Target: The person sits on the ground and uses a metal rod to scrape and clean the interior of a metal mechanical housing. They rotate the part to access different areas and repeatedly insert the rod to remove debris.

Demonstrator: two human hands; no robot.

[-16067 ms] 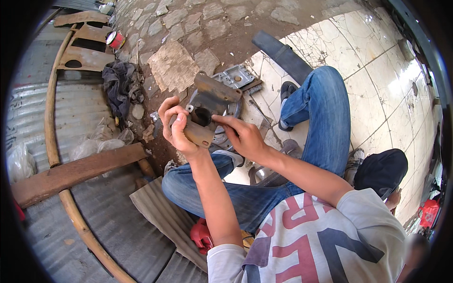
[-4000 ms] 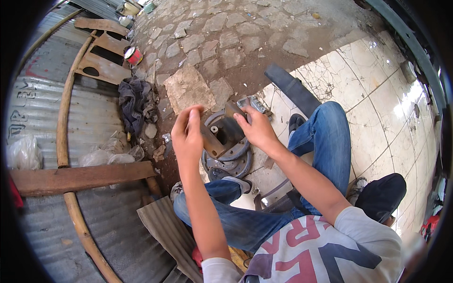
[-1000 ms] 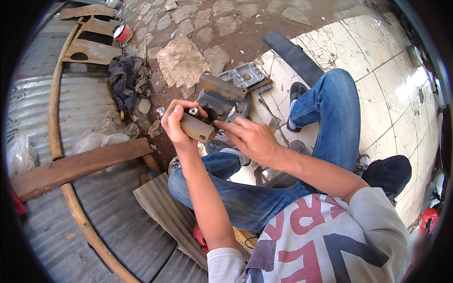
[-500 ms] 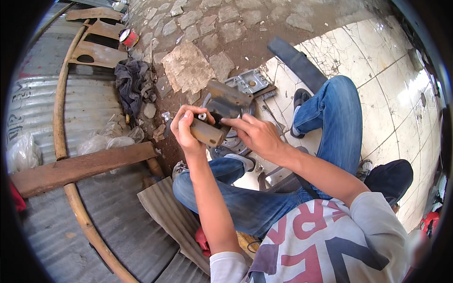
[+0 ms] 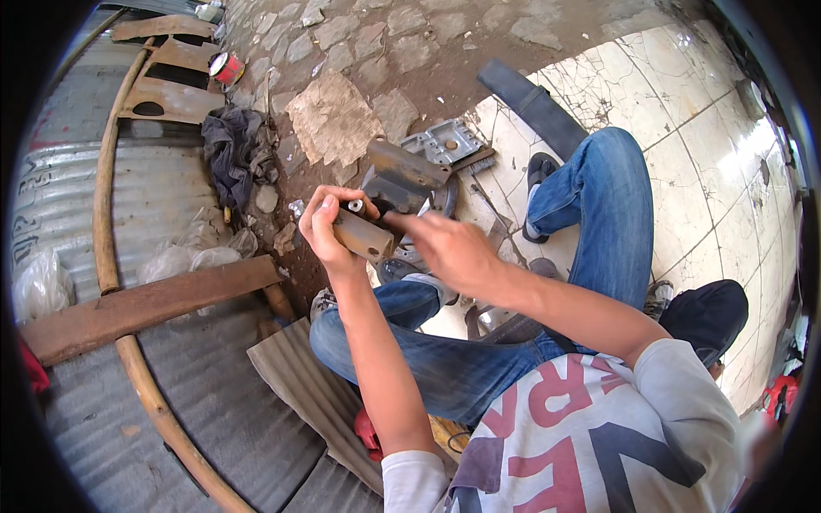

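A rust-brown metal bracket (image 5: 363,237) with a dark hollow middle and a round hole in its near flange is held up in front of me. My left hand (image 5: 329,227) is closed around its left side, with a small pale cylindrical end showing by the fingers. Against the hollow side, my right hand (image 5: 453,252) has its fingertips at or close to the dark inner part. Motion smears those fingers, so whether they pinch anything is not visible. A small white sliver shows just above them.
Beyond the bracket lies a grey cast-metal housing (image 5: 445,143) beside a brush-like piece (image 5: 475,161). A dark flat strip (image 5: 534,104) crosses the tile edge. Flattened cardboard (image 5: 332,118) and a dark cloth (image 5: 233,154) lie on the ground. Corrugated metal sheets (image 5: 162,188) border the left.
The bracket and my left hand have shifted slightly left and down in the picture. My right hand has moved at the hollow, its fingers now blurred; the whole view has shifted a little.
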